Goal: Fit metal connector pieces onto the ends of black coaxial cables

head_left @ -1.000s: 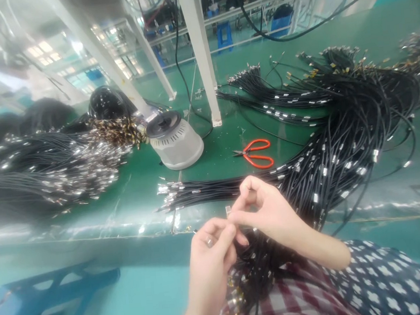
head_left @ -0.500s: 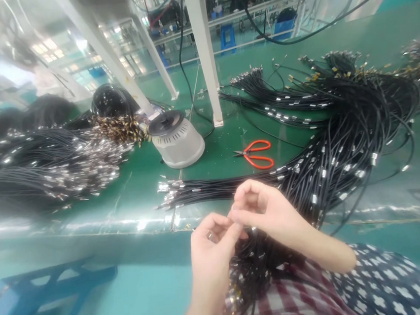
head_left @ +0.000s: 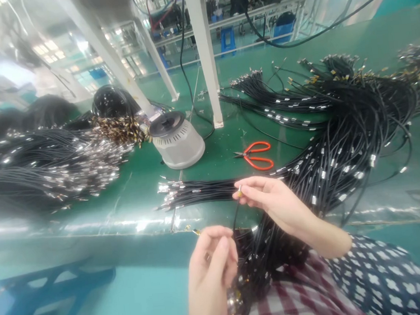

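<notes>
The right hand (head_left: pixel 273 201) pinches a black cable (head_left: pixel 235 218) by its end, the left hand (head_left: pixel 212 264) curled at its lower stretch, near orange-handled scissors (head_left: pixel 247 155) lying open on the green tabletop (head_left: pixel 215 157).

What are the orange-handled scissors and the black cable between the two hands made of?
Scissors: the handles look like smooth plastic, or plastic-coated metal, because they're bright, even orange. The blades are dark grey and thin, so probably metal.
Black cable: the outside is probably plastic or rubber, plain black and gently curving. Its inside is hidden.
</notes>
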`<state>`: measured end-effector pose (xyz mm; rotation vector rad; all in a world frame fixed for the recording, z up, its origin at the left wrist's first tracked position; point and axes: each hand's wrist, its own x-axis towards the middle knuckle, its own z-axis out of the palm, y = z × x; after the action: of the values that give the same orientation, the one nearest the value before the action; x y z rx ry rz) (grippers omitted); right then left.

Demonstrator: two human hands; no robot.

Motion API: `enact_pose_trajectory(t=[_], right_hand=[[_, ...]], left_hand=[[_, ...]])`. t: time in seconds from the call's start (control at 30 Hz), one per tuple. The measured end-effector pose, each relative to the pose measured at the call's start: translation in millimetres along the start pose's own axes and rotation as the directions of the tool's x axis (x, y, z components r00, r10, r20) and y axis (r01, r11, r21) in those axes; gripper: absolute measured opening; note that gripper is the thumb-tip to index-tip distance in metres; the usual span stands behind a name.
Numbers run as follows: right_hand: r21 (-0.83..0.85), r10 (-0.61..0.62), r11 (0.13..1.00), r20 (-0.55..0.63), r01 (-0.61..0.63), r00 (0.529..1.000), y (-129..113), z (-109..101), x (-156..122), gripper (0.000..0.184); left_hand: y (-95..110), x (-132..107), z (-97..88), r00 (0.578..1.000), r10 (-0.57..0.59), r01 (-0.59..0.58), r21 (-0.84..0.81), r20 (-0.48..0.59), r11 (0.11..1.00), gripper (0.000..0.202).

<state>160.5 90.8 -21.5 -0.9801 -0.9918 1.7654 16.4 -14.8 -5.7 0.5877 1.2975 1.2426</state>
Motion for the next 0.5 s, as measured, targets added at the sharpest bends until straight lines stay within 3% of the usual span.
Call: enact_pose_trajectory(t=[0.13,0.37,0.5], right_hand=[[-0.006,0.032,0.999,0.048,-0.032,0.998,-4.9,2.4,-3.7,0.018],[-0.09,0.032,0.996,0.235,-0.011,0.972,-19.1,14.1,-12.2,0.023],[-0.091,0.031,0.996,0.268,-0.007,0.963,-23.3,19.7,-15.4,0.028]], left_hand=[[0.4,6.4,-2.8,0.999,0.022,-0.02,0.042,-0.037,0.999,0.021],[11.2,21.9,3.0,0.993,0.048,-0.065,0.165,0.107,0.984,0.025],[10.6,25.6,5.8,0.991,0.096,-0.116,0.244,0.094,0.963,0.022]])
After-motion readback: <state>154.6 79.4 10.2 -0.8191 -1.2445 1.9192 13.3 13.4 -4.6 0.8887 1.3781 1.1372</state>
